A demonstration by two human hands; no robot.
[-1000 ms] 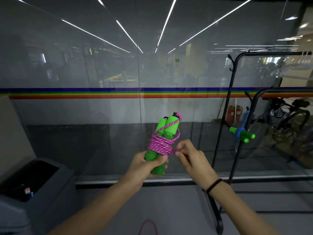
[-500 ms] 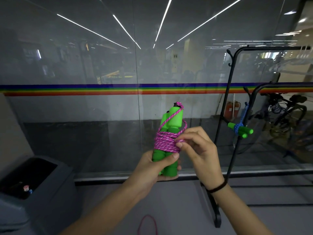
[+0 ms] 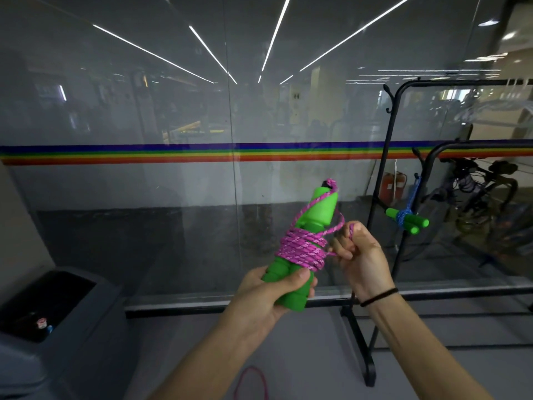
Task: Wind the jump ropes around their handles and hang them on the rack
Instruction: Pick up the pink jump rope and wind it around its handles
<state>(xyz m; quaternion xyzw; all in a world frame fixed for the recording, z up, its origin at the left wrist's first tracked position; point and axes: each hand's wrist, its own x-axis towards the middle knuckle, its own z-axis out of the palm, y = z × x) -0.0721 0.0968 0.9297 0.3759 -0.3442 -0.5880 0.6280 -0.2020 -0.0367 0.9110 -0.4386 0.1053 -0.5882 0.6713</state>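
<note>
Two green handles point(image 3: 315, 215) are held together upright, with pink rope point(image 3: 300, 251) wound many times around their middle. My left hand point(image 3: 268, 295) grips the lower ends of the handles. To the right of the coil, my right hand point(image 3: 357, 255) holds a loop of the pink rope in curled fingers. The black rack point(image 3: 385, 180) stands at the right. A second jump rope with green handles and blue cord point(image 3: 406, 220) hangs on it.
A glass wall with a rainbow stripe point(image 3: 173, 154) runs across in front. A grey bin point(image 3: 57, 313) sits low at the left. A pink loop point(image 3: 251, 382) lies on the floor below my arms. Bicycles point(image 3: 476, 197) stand behind the rack.
My right hand has moved from the front of the coil out to its right, pulling a loop of pink rope with it. The handles now tilt slightly right.
</note>
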